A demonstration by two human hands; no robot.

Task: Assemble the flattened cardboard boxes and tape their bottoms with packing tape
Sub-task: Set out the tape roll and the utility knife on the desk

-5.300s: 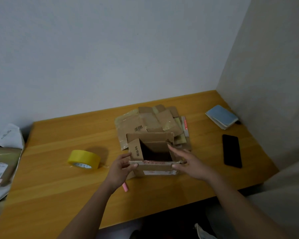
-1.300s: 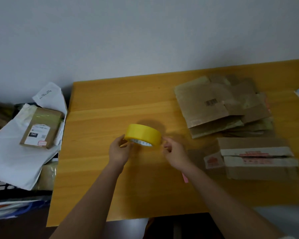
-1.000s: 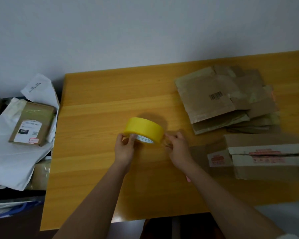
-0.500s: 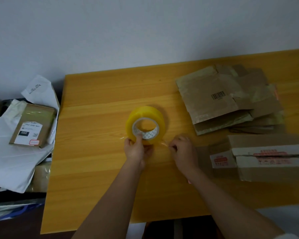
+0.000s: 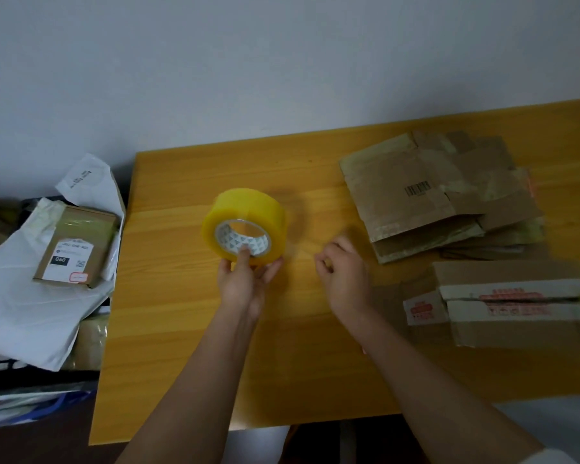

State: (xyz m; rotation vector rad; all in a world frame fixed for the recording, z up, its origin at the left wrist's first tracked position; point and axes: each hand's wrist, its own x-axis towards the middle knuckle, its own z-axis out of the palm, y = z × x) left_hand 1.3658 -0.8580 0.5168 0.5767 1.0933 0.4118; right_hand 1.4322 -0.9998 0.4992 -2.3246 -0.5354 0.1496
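My left hand (image 5: 245, 283) holds the yellow packing tape roll (image 5: 248, 209) upright above the table, thumb inside its core. My right hand (image 5: 345, 279) is a little to the right of the roll, fingertips pinched together on the loose end of the tape; the clear strip itself barely shows. The assembled cardboard box (image 5: 516, 316) lies at the right with its flaps folded shut and an open seam between them. Behind it sits the pile of flattened cardboard boxes (image 5: 426, 195).
The wooden table (image 5: 188, 329) ends at the left, where white mailing bags (image 5: 21, 296) and a small labelled parcel (image 5: 76, 242) lie on a lower heap. A wall runs behind the table.
The roll has been picked up off the table and turned on edge in my left hand. My right hand has drawn away from the roll to the right.
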